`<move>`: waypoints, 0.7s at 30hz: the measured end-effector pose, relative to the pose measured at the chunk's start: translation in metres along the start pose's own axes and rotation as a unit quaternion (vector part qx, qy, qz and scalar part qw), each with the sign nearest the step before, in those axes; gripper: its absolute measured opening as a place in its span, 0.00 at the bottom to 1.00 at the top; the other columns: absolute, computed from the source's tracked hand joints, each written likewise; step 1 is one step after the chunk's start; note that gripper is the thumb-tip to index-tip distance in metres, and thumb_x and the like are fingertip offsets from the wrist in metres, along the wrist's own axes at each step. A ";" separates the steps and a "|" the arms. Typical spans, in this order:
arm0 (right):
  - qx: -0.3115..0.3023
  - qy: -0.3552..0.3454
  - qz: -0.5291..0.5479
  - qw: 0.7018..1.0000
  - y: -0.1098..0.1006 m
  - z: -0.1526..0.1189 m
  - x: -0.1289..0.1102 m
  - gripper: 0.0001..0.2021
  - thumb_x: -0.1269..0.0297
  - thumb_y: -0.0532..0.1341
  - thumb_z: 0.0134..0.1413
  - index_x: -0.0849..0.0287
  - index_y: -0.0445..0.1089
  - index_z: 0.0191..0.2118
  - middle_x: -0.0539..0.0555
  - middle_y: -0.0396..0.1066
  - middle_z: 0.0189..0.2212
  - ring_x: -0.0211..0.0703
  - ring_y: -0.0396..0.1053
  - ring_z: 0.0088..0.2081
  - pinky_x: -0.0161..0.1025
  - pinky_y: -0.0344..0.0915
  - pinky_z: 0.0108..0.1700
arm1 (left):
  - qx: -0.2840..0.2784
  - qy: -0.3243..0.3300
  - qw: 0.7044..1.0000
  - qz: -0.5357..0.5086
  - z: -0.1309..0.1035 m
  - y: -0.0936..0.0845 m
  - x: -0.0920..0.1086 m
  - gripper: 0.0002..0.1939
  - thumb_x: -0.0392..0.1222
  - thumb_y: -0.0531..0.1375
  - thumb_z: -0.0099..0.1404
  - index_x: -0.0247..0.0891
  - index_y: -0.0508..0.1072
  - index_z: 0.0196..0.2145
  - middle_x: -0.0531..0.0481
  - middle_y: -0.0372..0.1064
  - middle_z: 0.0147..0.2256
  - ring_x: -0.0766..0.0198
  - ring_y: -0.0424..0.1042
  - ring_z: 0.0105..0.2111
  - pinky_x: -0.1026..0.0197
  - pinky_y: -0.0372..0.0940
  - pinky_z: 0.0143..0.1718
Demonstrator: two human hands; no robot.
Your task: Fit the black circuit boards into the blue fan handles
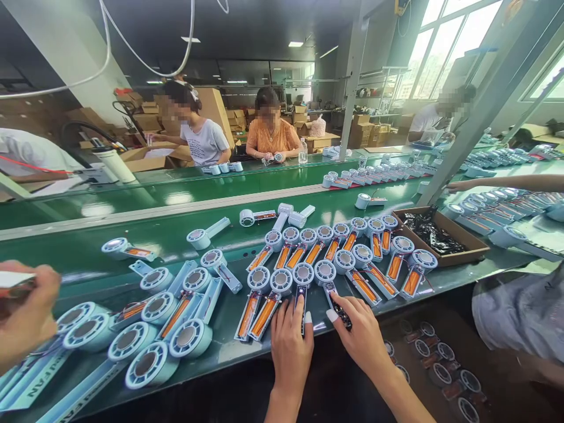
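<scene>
Two pale blue handheld fans lie at the table's near edge, each with a black circuit board in its handle. On the middle fan (304,274), my left hand (291,335) is closed around the handle, fingers over the board and thumb along its right side. My right hand (356,329) grips the handle of the neighbouring fan (325,271), with its dark circuit board (341,311) showing between thumb and fingers. Beside them, more fans (282,282) have open handles with orange batteries and thin wires. My fingers hide part of both handles.
An open carton (458,258) of black boards stands to the right of the fan rows. More fans (147,364) are piled at left, near another person's hand (33,317). A metal post (462,135) rises at right. Co-workers sit across the green table (211,197).
</scene>
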State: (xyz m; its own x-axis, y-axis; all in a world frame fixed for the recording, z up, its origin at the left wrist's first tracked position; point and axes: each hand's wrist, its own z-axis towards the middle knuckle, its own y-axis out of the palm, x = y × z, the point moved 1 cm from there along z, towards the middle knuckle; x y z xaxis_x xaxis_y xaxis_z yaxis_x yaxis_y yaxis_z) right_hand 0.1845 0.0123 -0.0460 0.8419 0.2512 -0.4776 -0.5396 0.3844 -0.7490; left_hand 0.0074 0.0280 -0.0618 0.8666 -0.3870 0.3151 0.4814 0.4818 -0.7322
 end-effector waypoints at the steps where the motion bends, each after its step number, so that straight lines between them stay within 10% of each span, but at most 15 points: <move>1: 0.000 0.001 0.000 1.000 0.000 0.000 0.000 0.17 0.62 0.56 0.68 0.52 0.68 0.60 0.55 0.76 0.47 0.51 0.73 0.47 0.49 0.69 0.50 | 0.001 0.000 1.000 0.001 0.000 0.000 0.000 0.22 0.33 0.53 0.70 0.36 0.67 0.61 0.42 0.77 0.52 0.46 0.72 0.53 0.43 0.67 0.53; 21: 0.003 -0.051 0.024 0.998 0.001 -0.018 0.011 0.22 0.63 0.57 0.66 0.52 0.62 0.64 0.58 0.72 0.54 0.54 0.69 0.54 0.53 0.69 0.54 | 0.007 -0.005 1.000 0.022 0.003 -0.004 0.003 0.22 0.32 0.54 0.70 0.39 0.69 0.60 0.43 0.78 0.50 0.47 0.75 0.51 0.44 0.71 0.52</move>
State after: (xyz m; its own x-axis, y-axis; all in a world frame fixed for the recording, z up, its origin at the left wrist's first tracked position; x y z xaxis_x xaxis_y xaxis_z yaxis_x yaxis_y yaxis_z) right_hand 0.1930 -0.0009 -0.0606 0.8103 0.3591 -0.4630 -0.5796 0.3749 -0.7236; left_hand 0.0086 0.0268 -0.0559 0.8884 -0.3572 0.2884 0.4441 0.5095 -0.7370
